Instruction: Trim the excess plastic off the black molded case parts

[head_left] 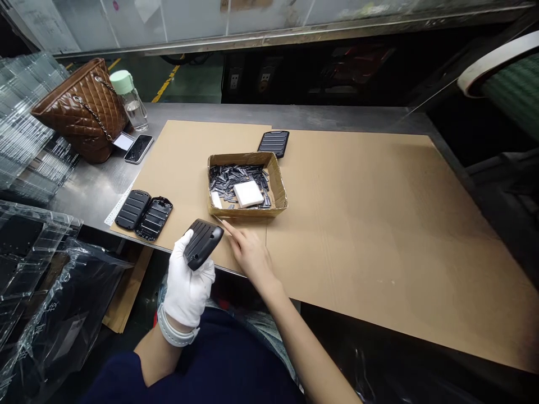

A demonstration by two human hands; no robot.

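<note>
My left hand, in a white glove, grips a black ribbed plastic case and holds it tilted above the table's front edge. Just right of the case is my bare right hand, its fingers closed on a thin pointed tool whose kind I cannot make out. Beyond both hands stands an open cardboard box with many small black strips and a white block inside. An opened black case lies to the left. Behind the box rests another black ribbed case.
Brown cardboard covers much of the metal table. At the left are a phone, a clear bottle, a brown quilted bag and stacked clear trays. Plastic wrapping hangs near the front left.
</note>
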